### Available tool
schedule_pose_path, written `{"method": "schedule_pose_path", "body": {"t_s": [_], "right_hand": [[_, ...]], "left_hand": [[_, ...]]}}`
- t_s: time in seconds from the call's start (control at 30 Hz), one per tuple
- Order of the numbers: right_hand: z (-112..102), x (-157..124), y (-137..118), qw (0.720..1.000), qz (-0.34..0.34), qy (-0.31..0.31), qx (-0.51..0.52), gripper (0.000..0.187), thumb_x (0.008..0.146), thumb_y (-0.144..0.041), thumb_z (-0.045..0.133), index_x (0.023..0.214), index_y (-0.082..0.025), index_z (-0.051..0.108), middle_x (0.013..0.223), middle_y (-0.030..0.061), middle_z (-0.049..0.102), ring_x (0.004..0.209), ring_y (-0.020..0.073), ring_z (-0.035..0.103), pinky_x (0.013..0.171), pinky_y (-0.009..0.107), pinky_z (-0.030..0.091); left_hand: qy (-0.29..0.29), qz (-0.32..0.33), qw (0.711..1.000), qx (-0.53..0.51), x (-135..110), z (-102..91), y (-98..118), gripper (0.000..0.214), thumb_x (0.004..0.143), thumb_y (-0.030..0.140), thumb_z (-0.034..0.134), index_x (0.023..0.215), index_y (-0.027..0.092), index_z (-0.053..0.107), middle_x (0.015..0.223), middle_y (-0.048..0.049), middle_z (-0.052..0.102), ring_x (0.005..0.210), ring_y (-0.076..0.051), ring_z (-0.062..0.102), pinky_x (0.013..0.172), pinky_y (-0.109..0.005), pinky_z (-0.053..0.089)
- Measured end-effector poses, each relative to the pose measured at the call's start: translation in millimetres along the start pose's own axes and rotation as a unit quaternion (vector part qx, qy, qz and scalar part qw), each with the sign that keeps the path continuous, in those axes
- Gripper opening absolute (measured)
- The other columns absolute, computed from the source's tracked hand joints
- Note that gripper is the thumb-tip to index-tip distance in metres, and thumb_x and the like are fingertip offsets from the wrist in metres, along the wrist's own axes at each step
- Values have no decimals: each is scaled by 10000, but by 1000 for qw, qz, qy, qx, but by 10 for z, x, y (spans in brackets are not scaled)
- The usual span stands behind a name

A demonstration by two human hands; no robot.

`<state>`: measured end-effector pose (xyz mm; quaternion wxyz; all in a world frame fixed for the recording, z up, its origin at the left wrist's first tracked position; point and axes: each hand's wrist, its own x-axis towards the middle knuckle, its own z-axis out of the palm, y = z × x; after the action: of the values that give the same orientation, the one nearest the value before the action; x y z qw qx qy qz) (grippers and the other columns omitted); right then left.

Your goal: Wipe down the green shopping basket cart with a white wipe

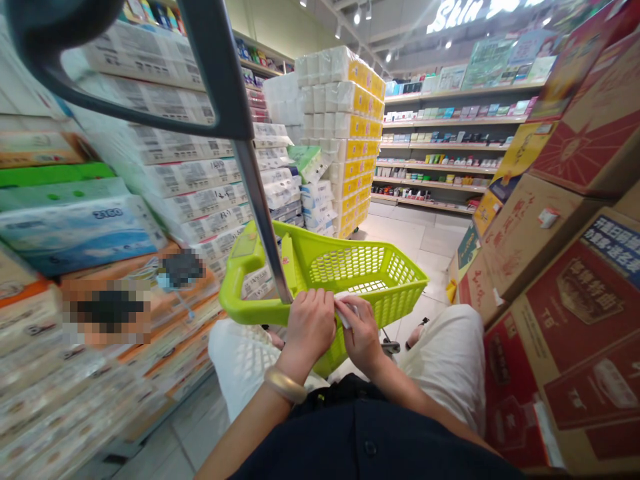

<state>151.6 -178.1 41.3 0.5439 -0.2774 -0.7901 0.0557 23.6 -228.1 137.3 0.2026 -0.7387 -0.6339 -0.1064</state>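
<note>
The left hand (307, 330) and right hand (363, 337) grip a small white paper (345, 312) together, just above a lime-green shopping basket (345, 267).

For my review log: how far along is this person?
Done: a lime-green perforated plastic shopping basket is already in front of the person. In hand: the left hand and right hand hold a small white paper piece above its rim. Left: unclear; wrapped toilet-roll stacks stand untouched alongside.

A white item (344, 312) between the left hand (309, 331) and right hand (362, 335) is mostly hidden; packs (60, 393) at eight o'clock blur.
</note>
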Motion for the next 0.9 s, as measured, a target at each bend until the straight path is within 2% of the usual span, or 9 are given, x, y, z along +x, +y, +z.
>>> {"method": "schedule_pose_path", "body": {"t_s": [0.1, 0.27, 0.33, 0.43, 0.5, 0.57, 0.73, 0.8, 0.9], "right_hand": [[-19, -84, 73, 1000, -18, -8, 4, 547, 871, -78, 424, 1374, -257, 543, 1198, 100, 600, 1138, 239, 557, 995, 436, 487], [-66, -198, 306, 997, 41, 49, -34, 455, 902, -100, 423, 1287, -240, 621, 1131, 108, 630, 1077, 243, 582, 957, 452, 502], [-33, -170, 227, 997, 51, 51, -26, 445, 906, -104, 425, 1280, -238, 623, 1136, 108, 633, 1079, 242, 584, 955, 449, 504], [23, -98, 43, 1000, 19, -4, 11, 459, 906, -111, 431, 1314, -244, 594, 1180, 105, 631, 1123, 234, 582, 972, 429, 508], [19, -84, 22, 1000, 3, -24, 18, 459, 909, -117, 433, 1320, -248, 588, 1191, 104, 633, 1134, 231, 584, 978, 422, 509], [-25, -120, 128, 1000, 12, -13, 4, 444, 914, -122, 436, 1306, -249, 601, 1178, 104, 635, 1119, 231, 589, 978, 425, 508], [-107, -259, 486, 994, 72, 69, -49, 387, 927, -137, 442, 1239, -239, 647, 1114, 106, 634, 1083, 240, 585, 955, 447, 508], [-71, -256, 463, 993, 81, 75, -52, 381, 928, -139, 442, 1233, -235, 650, 1108, 107, 632, 1073, 240, 581, 947, 450, 509], [-23, -185, 283, 998, 60, 24, -15, 399, 925, -129, 442, 1256, -240, 635, 1154, 105, 631, 1100, 237, 572, 970, 450, 500]], "left_hand": [[2, 0, 1000, 4, -4, 0, -7, 133, 792, 153, 514, 889, 154, 605, 792, -95, 607, 820, -274, 556, 728, -392, 356], [3, 0, 1000, 8, 0, -6, -2, 148, 770, 168, 533, 898, 150, 606, 807, -97, 611, 817, -276, 558, 726, -391, 359], [2, 2, 1000, 6, 3, -5, 2, 141, 775, 164, 527, 891, 152, 605, 806, -100, 611, 818, -279, 557, 726, -395, 359], [3, 2, 1000, 1, 4, 5, -1, 132, 799, 159, 508, 888, 155, 606, 802, -103, 609, 818, -280, 553, 726, -400, 356], [4, 2, 1000, -5, 3, 14, -9, 131, 803, 160, 510, 892, 155, 606, 805, -105, 607, 818, -278, 549, 727, -399, 353], [3, 3, 1000, -8, 2, 22, -16, 134, 795, 165, 526, 901, 152, 606, 815, -105, 607, 820, -276, 547, 730, -397, 352], [-1, 5, 1000, -5, 12, 27, -10, 158, 777, 179, 548, 918, 141, 607, 822, -111, 613, 817, -279, 544, 733, -401, 357], [1, 4, 1000, -2, 17, 26, -6, 157, 776, 183, 546, 915, 142, 606, 820, -109, 612, 818, -280, 545, 737, -404, 361], [2, 1, 1000, -4, 21, 21, -12, 140, 774, 173, 539, 897, 149, 603, 814, -105, 607, 820, -277, 548, 738, -401, 363]]}}
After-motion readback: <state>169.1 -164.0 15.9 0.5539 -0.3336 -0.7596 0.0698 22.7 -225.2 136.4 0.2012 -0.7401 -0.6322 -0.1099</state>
